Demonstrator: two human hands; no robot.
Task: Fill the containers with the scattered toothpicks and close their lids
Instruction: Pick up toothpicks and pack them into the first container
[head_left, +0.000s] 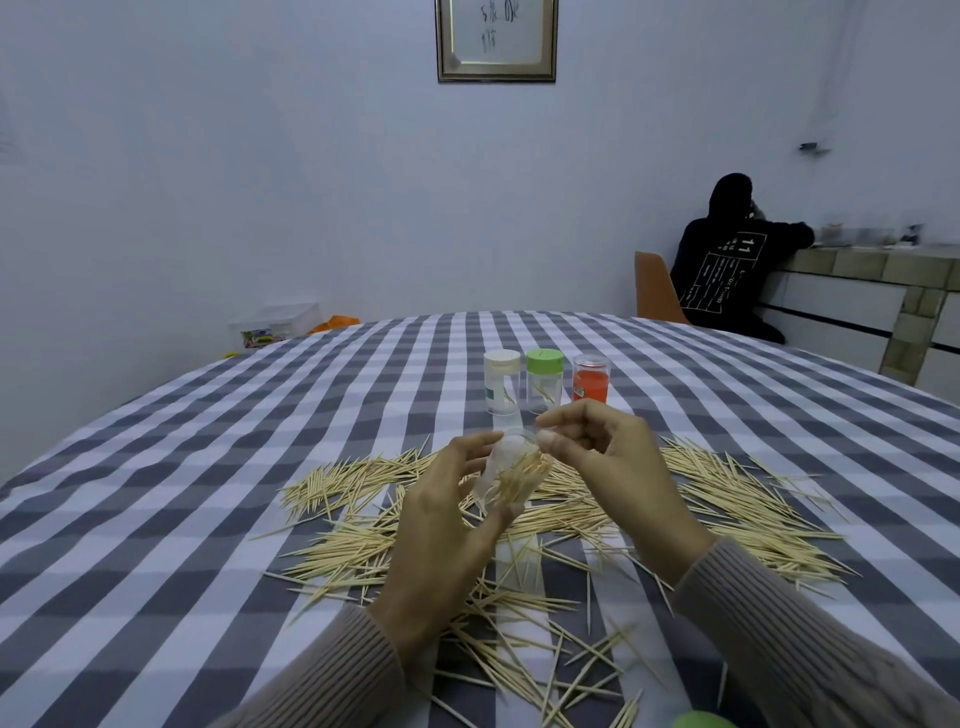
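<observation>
Our left hand (447, 525) is gripping a clear plastic container (511, 470), tilted above the table, with a sheaf of slim wooden toothpicks (519, 480) inside. Our right hand (608, 457) is pinching at its mouth, perhaps holding a toothpick. More are lying scattered on the checked cloth (208, 467); three capped jars (545, 382) are standing beyond.

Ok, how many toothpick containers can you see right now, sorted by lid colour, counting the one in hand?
White lid: 1
Green lid: 1
Red inside, clear top: 1
No lid, held tilted in the left hand, partly filled with toothpicks: 1
Total: 4 containers
</observation>
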